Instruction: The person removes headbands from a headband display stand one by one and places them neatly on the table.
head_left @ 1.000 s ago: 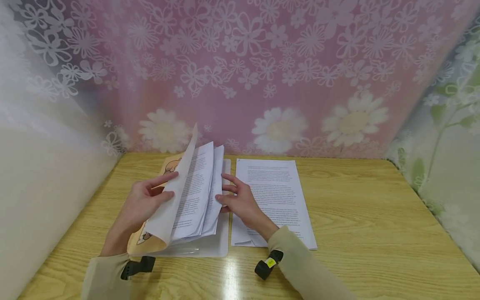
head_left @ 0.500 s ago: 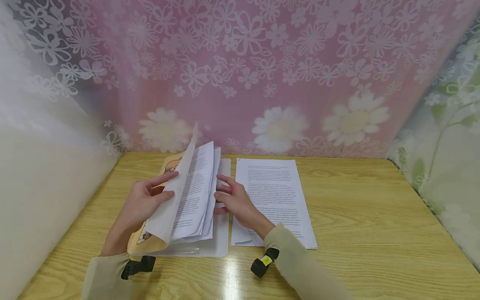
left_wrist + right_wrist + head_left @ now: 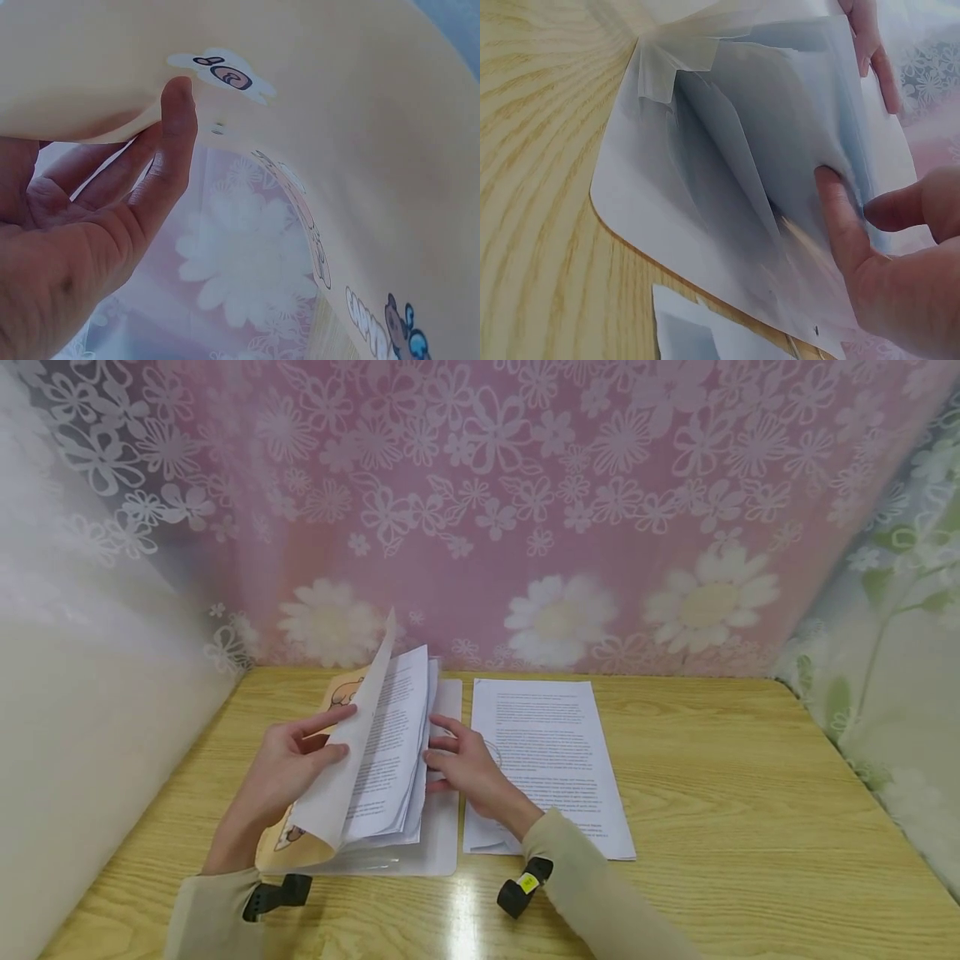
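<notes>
An orange folder cover (image 3: 345,692) with cartoon drawings stands raised and bent, its pale inner side (image 3: 330,806) facing right. My left hand (image 3: 281,772) holds this cover between thumb and fingers; the left wrist view shows its printed outer side (image 3: 360,127). My right hand (image 3: 468,768) pinches the right edge of the folder's printed pages (image 3: 390,752), with the thumb in front. In the right wrist view, clear plastic sleeves (image 3: 660,79) fan out at the pages' lower end. Below them lies the white back cover (image 3: 442,839).
A stack of printed paper (image 3: 551,760) lies on the wooden table (image 3: 720,777) just right of the folder. A thin curved loop (image 3: 497,752) shows beside the right hand. Pink floral curtain (image 3: 465,527) hangs behind the table's far edge.
My right hand has moved slightly left, and the rear page edges have come left with it. More of the white back cover shows. The left hand has stayed put.
</notes>
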A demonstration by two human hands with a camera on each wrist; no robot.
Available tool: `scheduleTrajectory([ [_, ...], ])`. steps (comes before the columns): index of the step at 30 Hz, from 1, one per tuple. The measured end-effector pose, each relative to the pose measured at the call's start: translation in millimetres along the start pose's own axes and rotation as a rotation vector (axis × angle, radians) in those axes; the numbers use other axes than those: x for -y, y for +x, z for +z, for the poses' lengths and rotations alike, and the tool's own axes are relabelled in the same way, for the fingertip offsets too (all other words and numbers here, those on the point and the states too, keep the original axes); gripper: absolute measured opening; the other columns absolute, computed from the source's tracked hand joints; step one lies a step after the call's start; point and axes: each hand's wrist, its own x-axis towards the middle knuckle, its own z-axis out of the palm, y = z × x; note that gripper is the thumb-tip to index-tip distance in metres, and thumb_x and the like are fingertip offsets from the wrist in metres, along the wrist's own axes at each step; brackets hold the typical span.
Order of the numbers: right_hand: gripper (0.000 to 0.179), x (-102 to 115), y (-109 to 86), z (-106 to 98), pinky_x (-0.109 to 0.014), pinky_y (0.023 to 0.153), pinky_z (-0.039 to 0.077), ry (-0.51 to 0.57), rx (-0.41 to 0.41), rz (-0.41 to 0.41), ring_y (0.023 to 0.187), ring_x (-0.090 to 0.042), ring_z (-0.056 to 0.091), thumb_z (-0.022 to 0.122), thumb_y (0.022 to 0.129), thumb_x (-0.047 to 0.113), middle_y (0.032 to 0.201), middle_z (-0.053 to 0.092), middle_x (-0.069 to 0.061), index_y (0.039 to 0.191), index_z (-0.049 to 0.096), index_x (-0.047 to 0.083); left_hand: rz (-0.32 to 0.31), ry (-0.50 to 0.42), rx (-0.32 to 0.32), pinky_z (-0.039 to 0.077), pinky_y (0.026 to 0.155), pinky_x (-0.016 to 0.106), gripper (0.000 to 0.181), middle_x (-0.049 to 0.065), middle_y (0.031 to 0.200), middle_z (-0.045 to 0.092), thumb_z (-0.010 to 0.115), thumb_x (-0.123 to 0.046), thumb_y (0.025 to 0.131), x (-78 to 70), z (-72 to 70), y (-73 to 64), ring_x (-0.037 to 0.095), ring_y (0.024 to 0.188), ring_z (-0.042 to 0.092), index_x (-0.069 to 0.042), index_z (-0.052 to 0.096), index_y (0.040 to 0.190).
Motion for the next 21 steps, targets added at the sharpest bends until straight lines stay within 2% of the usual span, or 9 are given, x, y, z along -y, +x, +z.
scheduleTrajectory([
  [4, 0.053, 2.0, -3.3, -6.3, -0.037, 0.07, 0.059, -0.022, 0.023, 0.025, 0.092, -0.022, 0.068, 0.056, 0.091, 0.005, 0.126, 0.058, -0.015, 0.141, 0.042, 0.016, 0.003, -0.008, 0.004, 0.058, 0.064, 0.038, 0.048, 0.024, 0.121, 0.059, 0.06, -0.012, 0.091, 0.6, -1.0, -0.7, 0.022, 0.082, 0.069, -0.02, 0.051, 0.138],
  [9, 0.047, 4.1, -8.4, -15.7, -0.038, 0.072, 0.059, -0.036, 0.071, 0.013, 0.088, -0.023, 0.069, 0.054, 0.093, 0.005, 0.123, 0.06, -0.017, 0.139, 0.045, 0.01, -0.002, -0.024, 0.0, 0.058, 0.065, 0.038, 0.048, 0.024, 0.122, 0.058, 0.061, -0.013, 0.091, -0.2, -2.4, -1.3, 0.022, 0.084, 0.069, -0.02, 0.051, 0.138],
  [16, 0.045, 7.2, -18.8, -28.6, -0.036, 0.074, 0.058, -0.153, 0.115, -0.022, 0.096, -0.029, 0.068, 0.055, 0.095, 0.011, 0.124, 0.061, -0.016, 0.138, 0.045, 0.011, -0.005, -0.021, 0.005, 0.058, 0.066, 0.038, 0.048, 0.024, 0.123, 0.058, 0.061, -0.013, 0.091, -1.0, -4.1, -1.7, 0.021, 0.085, 0.068, -0.02, 0.052, 0.138],
  [21, 0.042, 10.9, -26.0, -39.3, -0.036, 0.073, 0.059, -0.224, 0.113, -0.04, 0.099, -0.033, 0.067, 0.054, 0.095, 0.012, 0.127, 0.058, -0.019, 0.136, 0.048, 0.014, 0.022, 0.004, 0.018, 0.058, 0.064, 0.038, 0.047, 0.024, 0.12, 0.059, 0.06, -0.011, 0.091, -1.2, -5.1, -1.9, 0.022, 0.082, 0.068, -0.018, 0.053, 0.136],
])
